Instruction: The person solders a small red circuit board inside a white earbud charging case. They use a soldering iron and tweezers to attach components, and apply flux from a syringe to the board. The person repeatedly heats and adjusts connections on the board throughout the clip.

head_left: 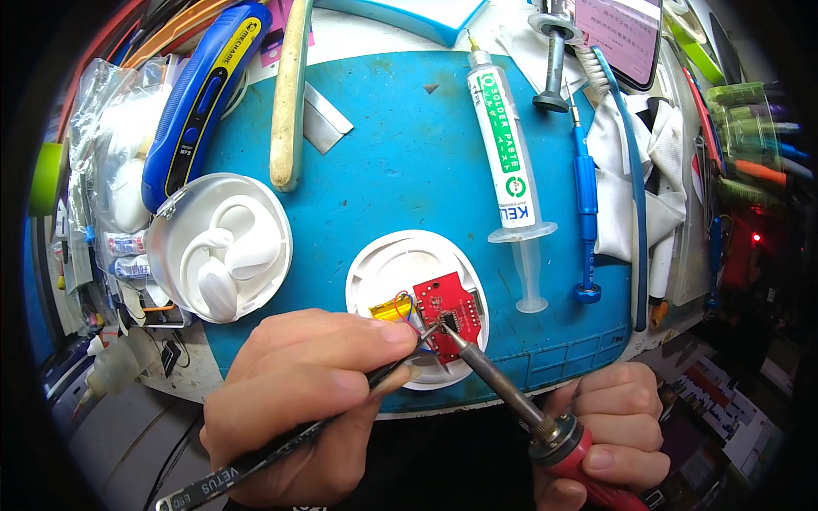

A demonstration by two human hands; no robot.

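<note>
In my left hand is a pair of black tweezers, pinched between thumb and fingers, its tips at a small chip on a red circuit board. My right hand is wrapped round the red handle of a soldering iron, whose tip meets the board at the same chip. The board lies in an open white oval shell. Beside it in the shell sit a yellow-wrapped part and thin red and blue wires, partly hidden by my left fingers.
A blue mat covers the bench. Left stand a white case holding white earphones and a blue power tool. A solder paste syringe, a blue screwdriver, a brush and white cloth lie right.
</note>
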